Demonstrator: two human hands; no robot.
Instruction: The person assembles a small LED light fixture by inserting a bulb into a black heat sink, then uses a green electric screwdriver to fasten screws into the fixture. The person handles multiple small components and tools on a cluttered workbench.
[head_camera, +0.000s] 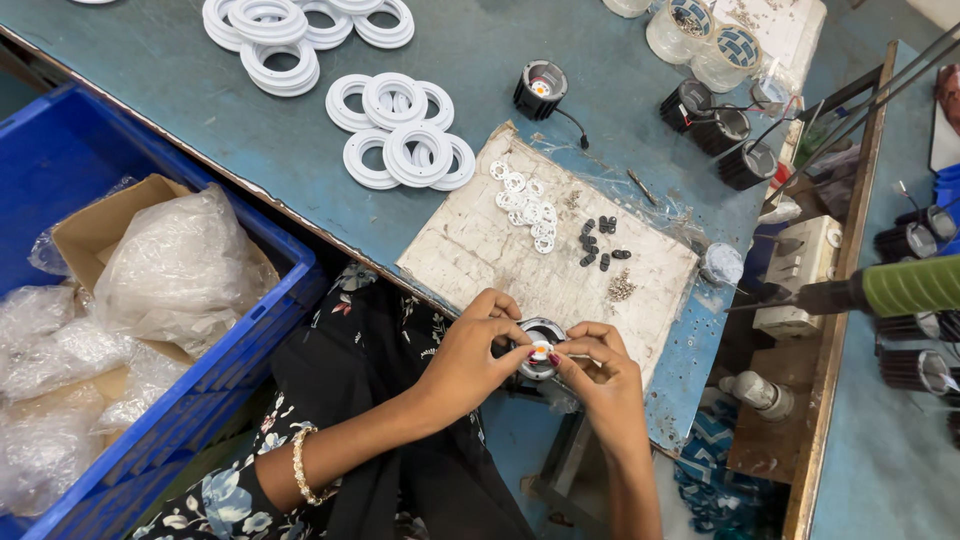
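- The left hand (470, 360) curls around a small round lamp body (540, 350), thumb and fingers closed on its rim; the lamp sits at the near edge of the board, roughly at 6 o'clock of it.
- The right hand (600, 375) pinches at the lamp's centre from 3 o'clock, fingertips closed on a small white piece (541, 351) (exactly what it is I cannot tell).
- Both hands touch the lamp; a beaded bracelet (300, 465) circles the left wrist.
- The worn white board (480, 250) lies on the blue-grey table (200, 90); on it, small white washers (525, 205) lie toward 11 o'clock, black clips (595, 243) near the middle, a little heap of screws (621, 288) toward 3 o'clock.
- Large white rings (400, 130) lie stacked on the table at 10 o'clock from the board; a black lamp housing (540, 90) stands at 12 o'clock.
- A blue crate (60, 150) at 9 o'clock holds a cardboard box (95, 225) and clear plastic bags (170, 265).
- A green-handled tool (900, 288) points in from 3 o'clock.
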